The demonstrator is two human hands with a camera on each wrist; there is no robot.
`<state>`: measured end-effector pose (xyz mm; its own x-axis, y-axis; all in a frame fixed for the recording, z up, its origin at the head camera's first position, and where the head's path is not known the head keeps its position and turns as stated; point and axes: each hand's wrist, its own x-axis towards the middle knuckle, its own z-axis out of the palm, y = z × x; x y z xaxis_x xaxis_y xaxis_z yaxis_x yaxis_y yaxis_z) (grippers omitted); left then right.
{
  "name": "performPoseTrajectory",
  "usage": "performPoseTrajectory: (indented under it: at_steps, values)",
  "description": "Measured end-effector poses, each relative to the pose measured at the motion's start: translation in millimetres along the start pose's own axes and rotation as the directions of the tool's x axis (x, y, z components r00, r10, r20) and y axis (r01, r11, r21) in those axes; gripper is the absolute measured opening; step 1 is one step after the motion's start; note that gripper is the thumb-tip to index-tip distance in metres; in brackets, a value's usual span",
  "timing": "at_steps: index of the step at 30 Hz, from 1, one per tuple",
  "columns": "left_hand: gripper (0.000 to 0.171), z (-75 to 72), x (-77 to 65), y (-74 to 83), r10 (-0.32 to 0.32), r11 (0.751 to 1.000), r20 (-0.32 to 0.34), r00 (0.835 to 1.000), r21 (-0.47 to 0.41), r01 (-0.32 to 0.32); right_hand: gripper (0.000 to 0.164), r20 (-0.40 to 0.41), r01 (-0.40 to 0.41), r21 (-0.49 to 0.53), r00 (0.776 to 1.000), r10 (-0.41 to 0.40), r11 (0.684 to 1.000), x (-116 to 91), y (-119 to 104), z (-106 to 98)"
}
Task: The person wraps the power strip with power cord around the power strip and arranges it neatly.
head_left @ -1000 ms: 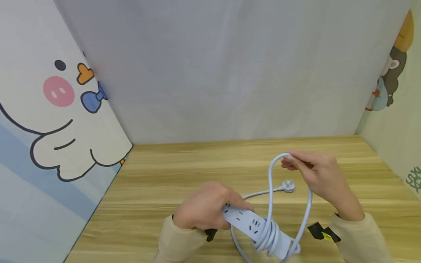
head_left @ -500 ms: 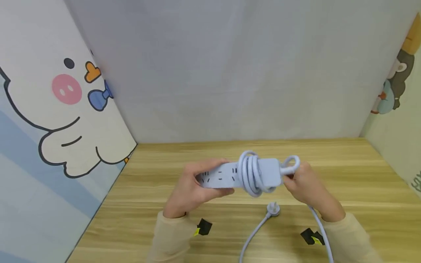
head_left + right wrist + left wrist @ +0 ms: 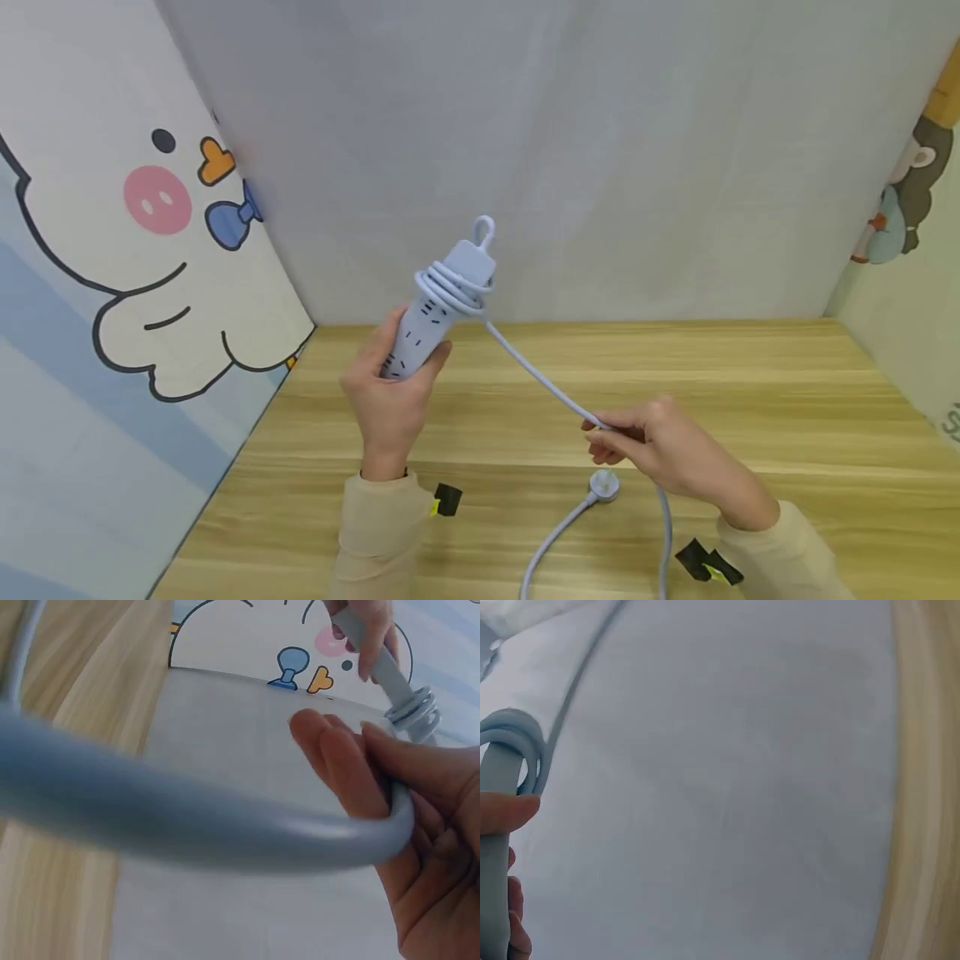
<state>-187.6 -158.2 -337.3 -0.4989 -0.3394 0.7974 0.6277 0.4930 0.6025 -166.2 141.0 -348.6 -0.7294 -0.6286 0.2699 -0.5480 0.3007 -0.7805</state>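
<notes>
In the head view my left hand (image 3: 390, 400) grips the lower end of a white power strip (image 3: 420, 337), which tilts up and to the right above the table. Several turns of its cord (image 3: 450, 287) wrap around the upper part, and a small cord loop (image 3: 485, 229) sticks out at the top end. From the wraps the cord runs down right, stretched straight, to my right hand (image 3: 667, 450), which pinches it between thumb and fingers. The right wrist view shows the cord (image 3: 300, 840) passing across the palm. The plug (image 3: 603, 485) is near the table, left of the right hand.
The wooden table (image 3: 337, 433) meets a grey back wall (image 3: 562, 167). A cartoon side panel (image 3: 150, 275) stands at left, another panel (image 3: 900, 292) at right. The loose cord (image 3: 551, 542) runs off the bottom edge of the head view.
My left hand has turned the power strip from pointing right to pointing up and raised it to the left. My right hand has moved from beside the strip's end down and away along the cord.
</notes>
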Motion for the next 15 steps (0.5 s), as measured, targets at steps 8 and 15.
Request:
performPoseTrajectory:
  at_steps: [8,15]
  values:
    - [0.043,11.9,-3.7,-8.3,0.162,0.911,-0.038,0.986,0.389,-0.135,0.011,0.017,0.175,-0.113,0.985,-0.174,0.978,-9,-12,-4]
    - [0.044,18.1,-9.7,-10.9,0.210,0.817,0.017,0.978,0.546,-0.185,0.009,0.087,0.160,-0.184,0.985,-0.146,0.970,-14,-23,-9]
